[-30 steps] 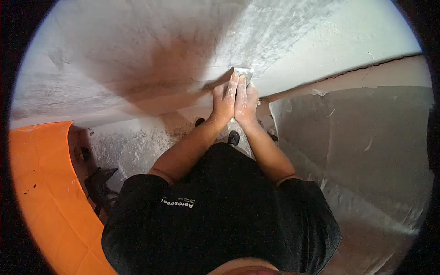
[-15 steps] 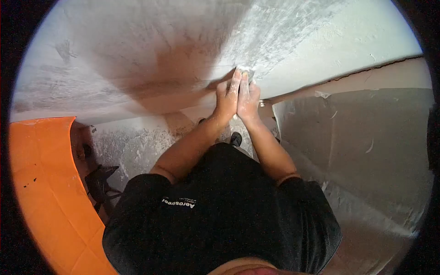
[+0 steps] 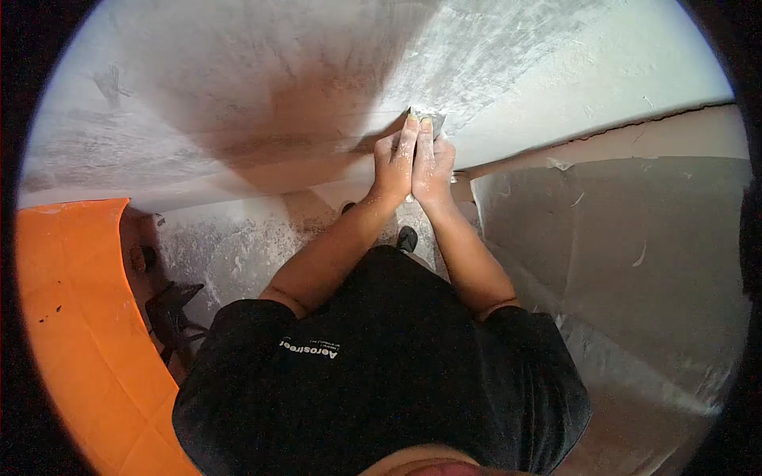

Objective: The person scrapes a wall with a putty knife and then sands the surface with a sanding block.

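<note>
Both of my hands are dusted white and pressed side by side against a pale wall [image 3: 516, 95]. My left hand [image 3: 390, 163] and my right hand [image 3: 431, 163] stretch their fingers upward over a small thin grey sheet that looks like sandpaper [image 3: 438, 123]. Its corners show beyond the fingertips on both sides, while the fingers cover most of it. White powder lies along its upper edge. The thumbs and the sheet's underside are hidden.
An orange panel [image 3: 71, 293] stands at the left beside a dark object [image 3: 175, 305]. Grey sheeting [image 3: 635, 238] spreads over the right side. Below my arms lies a dusty floor [image 3: 226, 246]. A dark jagged crack [image 3: 627, 125] runs along the wall's right edge.
My fingertips and the grey sheet have moved slightly up the wall, and more of the sheet's right corner shows. Both hands keep their hold.
</note>
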